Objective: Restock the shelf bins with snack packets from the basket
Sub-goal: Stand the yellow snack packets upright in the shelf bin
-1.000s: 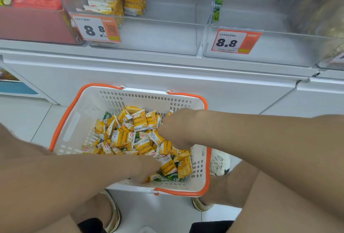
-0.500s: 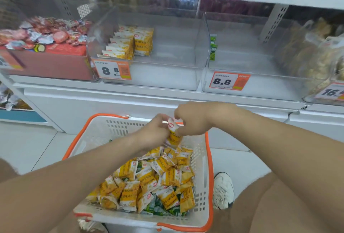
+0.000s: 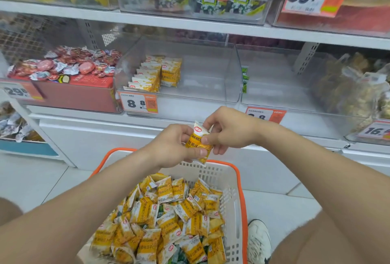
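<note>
The left hand (image 3: pixel 173 147) and the right hand (image 3: pixel 230 128) both hold one small yellow and white foil snack packet (image 3: pixel 198 143) just above the far end of the white plastic basket with an orange rim (image 3: pixel 215 174). The left hand curls round it, and the right hand pinches its top. Behind the basket stands a clear plastic shelf bin (image 3: pixel 190 103).

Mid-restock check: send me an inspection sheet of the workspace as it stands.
Surface: tiled floor under the basket.
Job's things: basket heaped with loose packets; clear bin holds few, at its left.
Clutter: green packets among the yellow.
Grips: left hand and right hand pinch one held packet above the basket.
Cables: nothing seen.
Surroundings: red snack bin at left, price tags, white shoe.
</note>
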`<state>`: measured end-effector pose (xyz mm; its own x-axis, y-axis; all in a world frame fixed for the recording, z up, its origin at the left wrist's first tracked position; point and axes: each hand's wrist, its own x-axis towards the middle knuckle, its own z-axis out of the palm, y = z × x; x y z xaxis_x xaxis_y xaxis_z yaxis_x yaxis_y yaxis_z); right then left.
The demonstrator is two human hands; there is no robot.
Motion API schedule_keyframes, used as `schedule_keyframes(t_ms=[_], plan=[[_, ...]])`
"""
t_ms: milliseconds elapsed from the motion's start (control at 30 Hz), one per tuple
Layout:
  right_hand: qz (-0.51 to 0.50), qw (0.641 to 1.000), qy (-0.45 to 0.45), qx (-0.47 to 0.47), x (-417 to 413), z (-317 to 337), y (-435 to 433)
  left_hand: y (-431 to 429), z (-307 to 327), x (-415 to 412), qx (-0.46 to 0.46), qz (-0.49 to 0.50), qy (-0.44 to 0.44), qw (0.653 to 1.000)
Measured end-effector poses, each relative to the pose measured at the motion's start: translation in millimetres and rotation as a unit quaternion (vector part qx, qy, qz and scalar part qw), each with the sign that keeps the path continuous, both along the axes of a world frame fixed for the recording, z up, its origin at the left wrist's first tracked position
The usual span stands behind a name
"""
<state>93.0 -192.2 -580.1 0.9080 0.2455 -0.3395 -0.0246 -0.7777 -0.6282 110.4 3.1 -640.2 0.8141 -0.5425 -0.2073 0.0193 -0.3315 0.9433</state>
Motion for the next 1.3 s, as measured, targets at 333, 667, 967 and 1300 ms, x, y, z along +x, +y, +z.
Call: schedule_keyframes(t_ms=[333, 667, 967, 1300], plan=[[-0.011, 0.992, 0.046, 0.113, 3.1, 6.1, -7.9, 6.1, 9.4, 12.0, 0.0, 0.019, 0.027, 0.999], [-0.013, 0.992, -0.12, -0.033, 12.5, 14.6, -7.4, 9.1, 29.9, 14.8, -0.027, 0.011, 0.021, 0.999], [-0.074, 0.976, -0.146, 0.146, 19.0, 16.1, 3.8, 19.3, 44.1, 30.0, -0.02, 0.069, -0.038, 0.997], [-0.231, 0.891, -0.188, 0.343, 64.1, 10.1, 39.4, 28.2, 69.9, 67.1, 0.099, 0.172, -0.295, 0.935]])
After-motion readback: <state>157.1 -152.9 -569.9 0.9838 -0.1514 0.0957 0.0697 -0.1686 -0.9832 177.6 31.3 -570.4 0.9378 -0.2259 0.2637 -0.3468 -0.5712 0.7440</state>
